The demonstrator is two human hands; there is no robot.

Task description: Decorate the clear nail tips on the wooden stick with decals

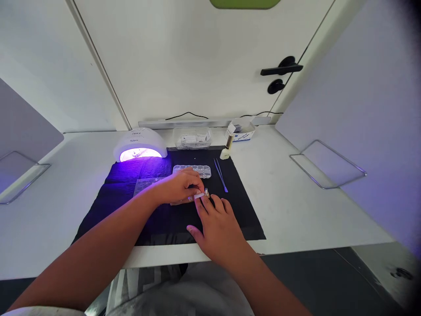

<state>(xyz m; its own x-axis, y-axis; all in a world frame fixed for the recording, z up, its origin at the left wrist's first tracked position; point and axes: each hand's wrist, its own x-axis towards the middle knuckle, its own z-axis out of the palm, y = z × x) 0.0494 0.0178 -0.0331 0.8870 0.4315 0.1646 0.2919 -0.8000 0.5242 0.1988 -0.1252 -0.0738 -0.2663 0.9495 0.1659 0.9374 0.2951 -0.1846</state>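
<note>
My left hand reaches in over the black mat with thumb and fingertips pinched together. At the pinch sits a small white strip, perhaps a false nail, against the index fingertip of my right hand. That right hand lies palm down, fingers stretched out and apart. A small piece with a shiny tip shows beside the right middle fingertip. Just beyond my left hand is a clear compartment box, partly covered by it. Under the left wrist a transparent sheet or bag shows in part.
A lit white nail lamp stands at the back left. Behind the mat are a clear tub of packets and an opened small carton. Blue tweezers and a polish bottle are on the right. Wire-framed panels flank the white table.
</note>
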